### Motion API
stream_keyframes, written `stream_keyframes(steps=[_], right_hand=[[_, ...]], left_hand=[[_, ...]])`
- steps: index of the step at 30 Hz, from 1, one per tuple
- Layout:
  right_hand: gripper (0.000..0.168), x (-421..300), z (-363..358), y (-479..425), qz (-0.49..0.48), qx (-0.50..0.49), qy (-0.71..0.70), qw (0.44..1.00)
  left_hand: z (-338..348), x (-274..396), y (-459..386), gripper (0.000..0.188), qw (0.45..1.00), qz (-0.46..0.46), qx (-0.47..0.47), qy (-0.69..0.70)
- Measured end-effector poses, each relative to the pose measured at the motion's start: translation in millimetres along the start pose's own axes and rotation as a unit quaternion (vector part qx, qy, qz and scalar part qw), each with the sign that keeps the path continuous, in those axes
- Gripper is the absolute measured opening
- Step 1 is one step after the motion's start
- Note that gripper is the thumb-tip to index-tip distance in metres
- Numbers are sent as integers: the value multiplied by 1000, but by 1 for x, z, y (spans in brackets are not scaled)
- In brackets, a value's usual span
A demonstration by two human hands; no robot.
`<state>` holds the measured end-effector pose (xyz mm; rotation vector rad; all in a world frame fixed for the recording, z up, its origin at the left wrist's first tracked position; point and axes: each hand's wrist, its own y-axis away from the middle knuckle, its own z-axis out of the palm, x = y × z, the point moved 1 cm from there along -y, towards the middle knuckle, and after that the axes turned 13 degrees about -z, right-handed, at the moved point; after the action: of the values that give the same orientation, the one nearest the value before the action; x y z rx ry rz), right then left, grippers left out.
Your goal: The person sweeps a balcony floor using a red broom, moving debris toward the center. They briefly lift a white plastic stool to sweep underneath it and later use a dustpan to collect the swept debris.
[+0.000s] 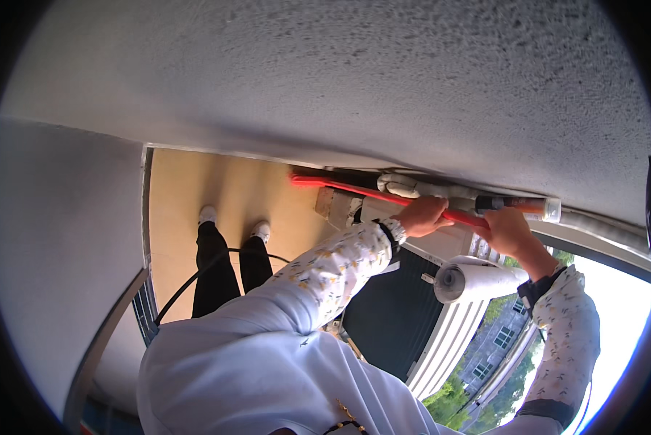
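Both my hands are on the long red handle of a broom [363,190]. My left hand [423,216] grips it around the middle. Further along, close to the handle's end, is my right hand [506,231], closed around it. The red bristles [305,180] are low down by the foot of the wall, over the tan floor [178,179]. Alongside the handle runs a pale wrapped pipe [407,185]. A cylindrical container [521,208] with a black and orange label lies just beyond my right hand, against the wall.
A rough grey wall [358,70] runs alongside. Below my hands are a white roll [477,280], a dark ribbed panel [390,310] and white slats [450,342]. A block [339,206] stands near the bristles. A black cable [189,283] curves by my legs. Bright window at right.
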<state>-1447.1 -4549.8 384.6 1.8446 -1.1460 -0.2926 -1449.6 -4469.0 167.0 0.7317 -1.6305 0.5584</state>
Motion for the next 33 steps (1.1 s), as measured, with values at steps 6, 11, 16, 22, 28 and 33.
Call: stream_keyframes(steps=[6, 11, 16, 22, 28, 33], right_hand=[[32, -22, -43, 12, -16, 15, -14, 1000], [31, -51, -83, 49, 61, -21, -57, 996], [33, -61, -87, 31, 63, -13, 0, 998], [39, -38, -14, -13, 48, -64, -11, 997], [38, -29, 2, 5, 68, -93, -116, 987], [37, -16, -19, -10, 12, -60, -59, 996]], left_hand=[[-27, 22, 45, 38, 984, 31, 175, 18], [-39, 49, 61, 35, 977, 115, 177, 14], [-22, 44, 40, 34, 982, 89, 137, 92], [10, 2, 25, 41, 986, 29, 144, -78], [10, 8, 29, 44, 989, 35, 39, -139], [-5, 3, 27, 40, 978, 22, 160, -134]])
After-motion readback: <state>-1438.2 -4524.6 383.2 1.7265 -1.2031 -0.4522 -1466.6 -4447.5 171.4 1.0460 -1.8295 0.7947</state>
